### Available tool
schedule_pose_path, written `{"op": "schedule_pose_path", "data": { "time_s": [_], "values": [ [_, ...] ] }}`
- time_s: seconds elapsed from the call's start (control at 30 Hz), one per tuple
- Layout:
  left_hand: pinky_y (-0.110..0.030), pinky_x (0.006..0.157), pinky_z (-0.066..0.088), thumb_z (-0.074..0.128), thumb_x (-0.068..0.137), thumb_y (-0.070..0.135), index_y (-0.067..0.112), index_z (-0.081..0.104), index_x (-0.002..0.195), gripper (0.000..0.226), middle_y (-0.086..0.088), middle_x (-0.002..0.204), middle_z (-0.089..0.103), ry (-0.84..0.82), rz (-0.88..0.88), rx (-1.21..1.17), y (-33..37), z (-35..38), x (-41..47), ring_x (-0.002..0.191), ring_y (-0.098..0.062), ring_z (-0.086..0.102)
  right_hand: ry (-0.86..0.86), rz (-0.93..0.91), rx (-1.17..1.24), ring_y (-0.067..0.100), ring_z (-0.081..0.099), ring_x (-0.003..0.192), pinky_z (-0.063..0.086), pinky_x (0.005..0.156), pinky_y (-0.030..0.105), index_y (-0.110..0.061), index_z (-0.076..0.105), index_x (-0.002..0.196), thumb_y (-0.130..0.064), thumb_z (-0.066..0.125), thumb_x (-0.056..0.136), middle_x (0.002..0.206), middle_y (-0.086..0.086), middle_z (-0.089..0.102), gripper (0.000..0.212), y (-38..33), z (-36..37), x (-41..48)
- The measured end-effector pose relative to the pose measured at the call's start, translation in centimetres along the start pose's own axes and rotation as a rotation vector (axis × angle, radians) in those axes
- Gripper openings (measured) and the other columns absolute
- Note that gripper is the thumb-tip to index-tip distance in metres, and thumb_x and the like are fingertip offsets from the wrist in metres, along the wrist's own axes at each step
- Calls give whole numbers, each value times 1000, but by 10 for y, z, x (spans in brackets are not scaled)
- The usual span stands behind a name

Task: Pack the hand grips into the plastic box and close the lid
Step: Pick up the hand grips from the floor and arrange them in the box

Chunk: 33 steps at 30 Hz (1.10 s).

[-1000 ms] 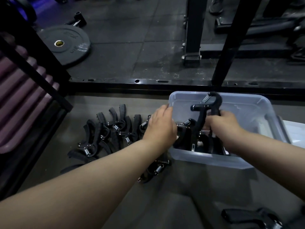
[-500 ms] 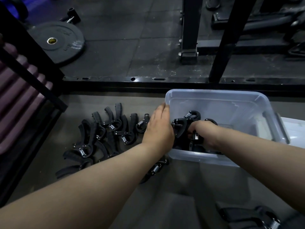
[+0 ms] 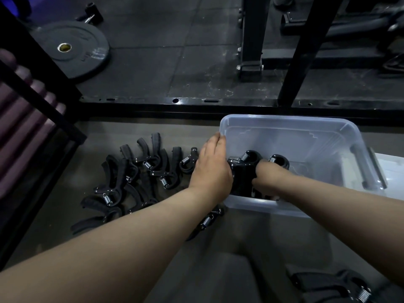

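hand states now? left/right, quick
Left hand: open, fingers flat against the box wall.
Right hand: inside box among grips; fingers hidden, cannot tell.

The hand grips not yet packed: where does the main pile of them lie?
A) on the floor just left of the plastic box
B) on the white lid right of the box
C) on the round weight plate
A: the pile of hand grips lies on the floor beside the left wall of the plastic box, just left of the left hand, which is at that wall.
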State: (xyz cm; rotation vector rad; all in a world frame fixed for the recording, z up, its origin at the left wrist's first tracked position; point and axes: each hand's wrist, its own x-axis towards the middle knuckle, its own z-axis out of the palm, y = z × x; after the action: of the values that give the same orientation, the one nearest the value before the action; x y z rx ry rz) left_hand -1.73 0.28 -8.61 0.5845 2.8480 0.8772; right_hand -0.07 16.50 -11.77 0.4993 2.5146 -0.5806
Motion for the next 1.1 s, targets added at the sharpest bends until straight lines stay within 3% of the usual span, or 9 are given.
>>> {"op": "schedule_pose_path", "data": {
  "time_s": [0.13, 0.2, 0.33, 0.43, 0.57, 0.67, 0.9, 1.1],
  "values": [
    [-39, 120, 21, 37, 94, 6, 13, 17, 155, 65, -1, 161, 13, 4, -1, 0, -1, 1, 1, 147, -20, 11, 41, -4, 45, 26, 60, 61, 39, 44, 24, -6, 51, 87, -16, 51, 87, 70, 8, 57, 10, 0, 2, 4],
    [-39, 119, 21, 37, 94, 6, 13, 17, 155, 65, -1, 161, 13, 5, -2, -5, -1, 1, 1, 147, -20, 11, 5, 5, 55, 25, 60, 59, 40, 44, 23, -7, 52, 78, -17, 49, 89, 70, 10, 57, 15, 0, 5, 4],
    [-38, 119, 20, 36, 94, 5, 14, 17, 155, 64, 0, 162, 12, 3, -6, -10, -1, 2, 0, 147, -19, 10, 16, 20, 55, 28, 64, 61, 50, 49, 29, -8, 53, 71, -24, 46, 93, 78, 14, 63, 28, -3, 5, 5],
    [-38, 120, 20, 36, 95, 5, 15, 16, 155, 65, 0, 162, 12, 5, -8, -15, -1, 2, 0, 147, -18, 10, 8, 9, 68, 30, 68, 62, 56, 55, 33, -2, 59, 79, -25, 48, 93, 79, 16, 67, 29, -2, 3, 8],
    [-39, 120, 20, 37, 94, 5, 15, 17, 155, 65, 0, 161, 12, 6, -4, -13, -2, 2, 1, 147, -19, 11, -35, -12, -78, 32, 63, 91, 47, 72, 31, -9, 54, 91, -35, 45, 98, 103, 17, 64, 28, -4, 6, 6],
    [-38, 120, 21, 37, 94, 5, 15, 17, 155, 65, 0, 161, 13, 9, -4, -11, -1, 3, 1, 147, -20, 12, -116, -7, -114, 29, 61, 92, 50, 79, 32, -5, 56, 109, -44, 52, 93, 109, 15, 61, 43, -2, 12, 8],
    [-39, 119, 22, 37, 93, 5, 15, 17, 155, 66, -1, 161, 14, 14, 2, -11, -2, 3, 1, 147, -21, 13, -72, 34, 7, 27, 56, 84, 47, 73, 29, 3, 46, 121, -36, 54, 92, 98, 14, 60, 50, 1, 16, 11],
    [-38, 119, 23, 37, 94, 5, 15, 18, 155, 65, 0, 160, 15, 23, 0, -8, -2, 3, 1, 146, -20, 14, -11, 46, 119, 37, 64, 94, 54, 77, 41, 8, 35, 125, -26, 51, 93, 105, 23, 64, 50, 2, 15, 14]
  ]
}}
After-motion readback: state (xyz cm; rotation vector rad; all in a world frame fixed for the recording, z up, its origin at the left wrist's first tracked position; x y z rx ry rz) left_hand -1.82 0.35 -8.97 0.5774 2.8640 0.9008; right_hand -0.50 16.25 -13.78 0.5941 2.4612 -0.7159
